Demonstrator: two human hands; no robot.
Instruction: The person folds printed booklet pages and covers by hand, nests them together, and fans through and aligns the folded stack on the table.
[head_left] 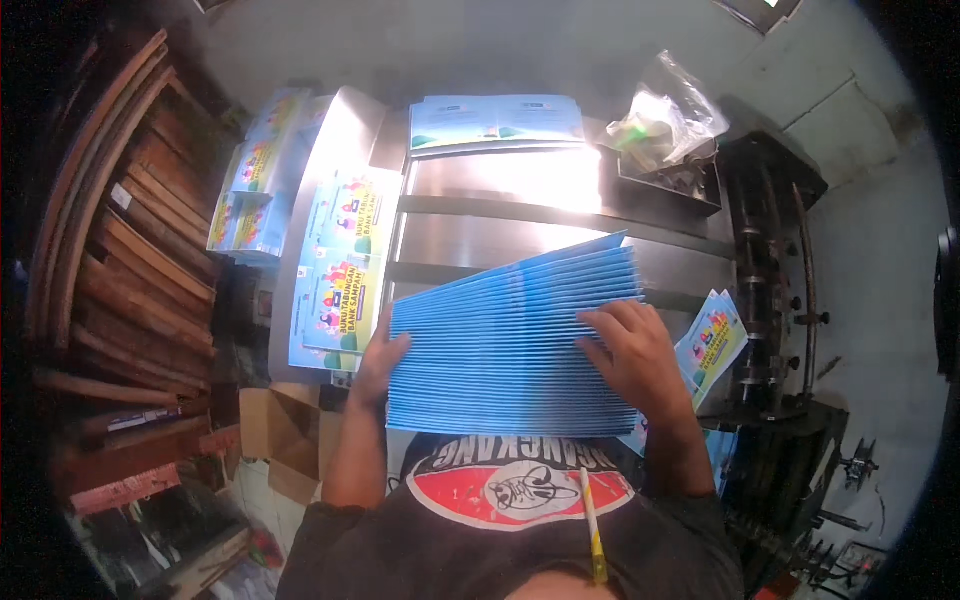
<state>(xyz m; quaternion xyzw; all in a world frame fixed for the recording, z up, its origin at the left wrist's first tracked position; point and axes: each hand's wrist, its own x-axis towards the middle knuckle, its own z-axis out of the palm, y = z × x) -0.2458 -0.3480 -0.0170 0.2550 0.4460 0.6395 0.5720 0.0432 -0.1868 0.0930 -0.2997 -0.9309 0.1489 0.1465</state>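
Observation:
A thick fanned stack of blue printed sheets (510, 350) spreads in front of my chest, its many edges showing as close parallel lines. My left hand (378, 365) grips the stack's left edge, thumb on top and the other fingers mostly hidden behind it. On the right side, my right hand (640, 360) rests over the sheet edges, its fingers bent and a gap showing between forefinger and thumb. Just beyond my left hand lie printed covers (345, 265) with coloured figures. More printed sheets (715, 340) stick out beside my right wrist.
A metal worktable (490, 180) with dark strips lies ahead, carrying a blue pile (497, 122) at its far edge. A plastic bag (665, 125) sits in a dark tray. Dark machinery (765, 260) stands right; wooden boards (150, 260) and a cardboard box (275, 425) are left.

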